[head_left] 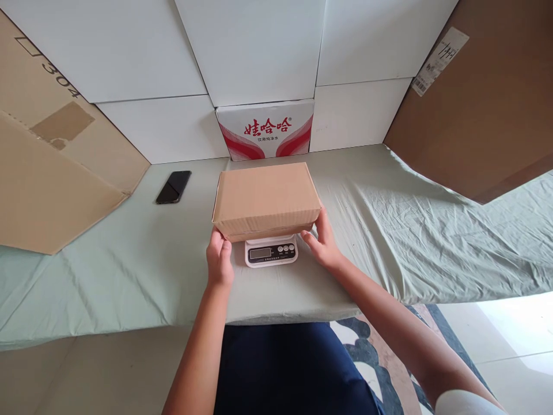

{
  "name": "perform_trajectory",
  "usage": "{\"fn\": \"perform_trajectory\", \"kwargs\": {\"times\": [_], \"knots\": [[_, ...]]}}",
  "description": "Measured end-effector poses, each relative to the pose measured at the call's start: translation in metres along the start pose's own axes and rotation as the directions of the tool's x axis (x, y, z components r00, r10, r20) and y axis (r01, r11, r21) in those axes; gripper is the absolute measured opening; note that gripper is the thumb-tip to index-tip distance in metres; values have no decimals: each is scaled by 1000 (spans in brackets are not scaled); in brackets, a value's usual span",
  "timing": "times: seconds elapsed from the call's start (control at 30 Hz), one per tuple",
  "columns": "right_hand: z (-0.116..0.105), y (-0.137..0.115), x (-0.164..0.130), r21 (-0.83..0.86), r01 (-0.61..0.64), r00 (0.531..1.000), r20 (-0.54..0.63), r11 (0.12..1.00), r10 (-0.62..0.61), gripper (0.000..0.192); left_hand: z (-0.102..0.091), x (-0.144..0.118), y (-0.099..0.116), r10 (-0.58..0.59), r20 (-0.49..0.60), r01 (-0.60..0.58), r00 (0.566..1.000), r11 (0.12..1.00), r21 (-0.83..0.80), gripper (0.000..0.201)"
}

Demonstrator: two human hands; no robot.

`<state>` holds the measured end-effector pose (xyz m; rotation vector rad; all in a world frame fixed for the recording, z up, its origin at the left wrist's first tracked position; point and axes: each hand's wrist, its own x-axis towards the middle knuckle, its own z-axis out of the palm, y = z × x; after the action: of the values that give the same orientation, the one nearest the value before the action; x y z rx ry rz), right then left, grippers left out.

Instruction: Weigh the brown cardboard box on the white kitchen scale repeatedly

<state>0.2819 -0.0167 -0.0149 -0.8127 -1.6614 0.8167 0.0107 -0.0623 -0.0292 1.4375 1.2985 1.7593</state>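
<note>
A closed brown cardboard box (265,199) sits on a small white digital scale (271,252), whose display and buttons stick out in front of it. My left hand (219,259) grips the box's near left corner. My right hand (322,239) holds its near right corner. Both hands are on the box from the sides. The scale stands on a table covered with a pale green cloth (129,276).
A black phone (173,187) lies on the cloth at the back left. A white and red printed carton (266,130) stands against the white wall behind the box. Large cardboard sheets lean at the left (52,167) and right (488,109).
</note>
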Motion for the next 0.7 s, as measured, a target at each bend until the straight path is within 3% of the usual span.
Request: {"fn": "perform_trajectory", "kwargs": {"times": [0.2,0.4,0.7], "knots": [[-3,6,-3,54,-49,995,-85,997,53,84,2,1,2,20,-96,-28,995,996,-81,75],[-1,3,-2,42,-30,999,-37,999,32,84,1,-3,4,1,7,-1,1000,1000,-9,68],[-1,-5,2,89,-52,999,-3,995,53,82,1,-4,4,-1,27,1,1000,1000,-18,66]]}}
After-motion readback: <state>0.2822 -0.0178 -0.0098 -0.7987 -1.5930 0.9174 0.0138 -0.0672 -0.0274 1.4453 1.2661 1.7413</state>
